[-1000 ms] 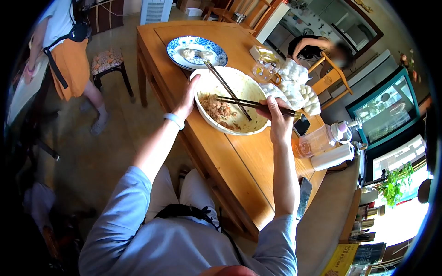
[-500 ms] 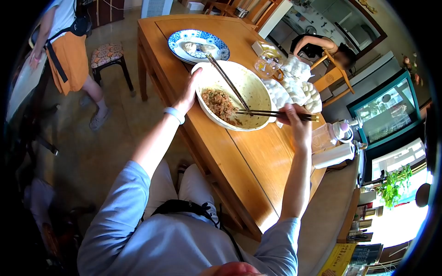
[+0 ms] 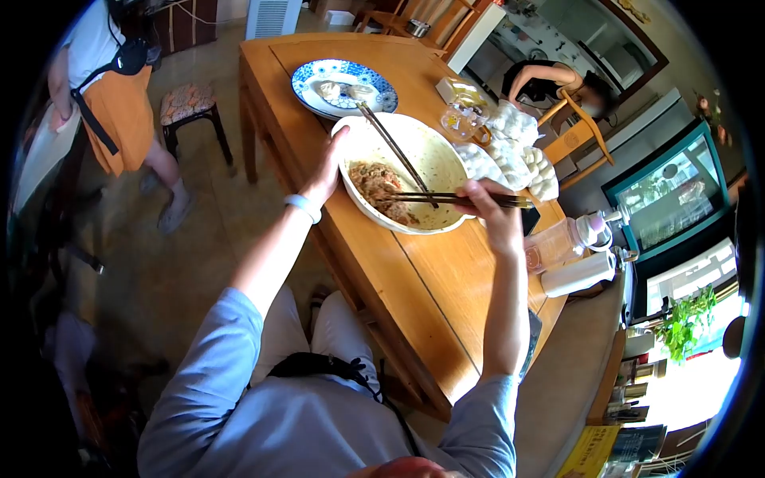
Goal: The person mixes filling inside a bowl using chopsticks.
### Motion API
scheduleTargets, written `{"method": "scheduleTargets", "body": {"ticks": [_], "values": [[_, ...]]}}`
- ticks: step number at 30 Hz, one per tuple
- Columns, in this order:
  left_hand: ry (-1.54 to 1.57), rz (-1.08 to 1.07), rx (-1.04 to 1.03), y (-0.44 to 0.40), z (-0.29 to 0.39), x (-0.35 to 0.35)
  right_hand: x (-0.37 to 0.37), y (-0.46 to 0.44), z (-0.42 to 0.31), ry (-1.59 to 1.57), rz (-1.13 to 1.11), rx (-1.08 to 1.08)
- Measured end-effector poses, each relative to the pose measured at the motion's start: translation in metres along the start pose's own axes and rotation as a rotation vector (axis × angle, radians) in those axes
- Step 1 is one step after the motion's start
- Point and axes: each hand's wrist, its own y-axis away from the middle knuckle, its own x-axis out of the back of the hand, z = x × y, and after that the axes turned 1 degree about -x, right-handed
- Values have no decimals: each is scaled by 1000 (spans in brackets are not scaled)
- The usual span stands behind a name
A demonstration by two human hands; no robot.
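My left hand [image 3: 327,169] grips the left rim of a large white bowl [image 3: 441,156] on the wooden table. Inside, a clump of minced filling [image 3: 378,185] lies toward the left side. My right hand [image 3: 496,211] is closed round dark chopsticks [image 3: 454,198], whose tips are in the filling. Another pair of chopsticks [image 3: 390,146] leans across the bowl, one end over the far rim. Just beyond the bowl stands a blue-and-white patterned plate [image 3: 307,73] with a few dumplings [image 3: 329,89] on it.
Right of the bowl are bagged white items [image 3: 510,151], a glass mug [image 3: 462,121], a clear plastic bottle [image 3: 554,243] and a paper roll [image 3: 578,272]. A person in an orange skirt [image 3: 119,111] stands at left by a stool [image 3: 189,103]. Another person [image 3: 550,80] bends behind a chair [image 3: 578,131].
My right hand has moved left, pushing its chopstick tips further into the filling. My left hand still holds the bowl's rim.
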Motion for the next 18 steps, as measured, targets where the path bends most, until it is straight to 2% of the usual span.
{"method": "scheduleTargets", "body": {"ticks": [4, 8, 16, 18], "values": [[-14, 28, -38, -2, -2, 0, 27, 14, -24, 145, 158, 21], [-12, 13, -22, -3, -3, 2, 14, 16, -11, 141, 97, 5], [-22, 41, -26, -3, -3, 0, -22, -16, 20, -132, 179, 158], [11, 63, -9, -4, -4, 1, -29, -12, 23, -45, 122, 181]]}}
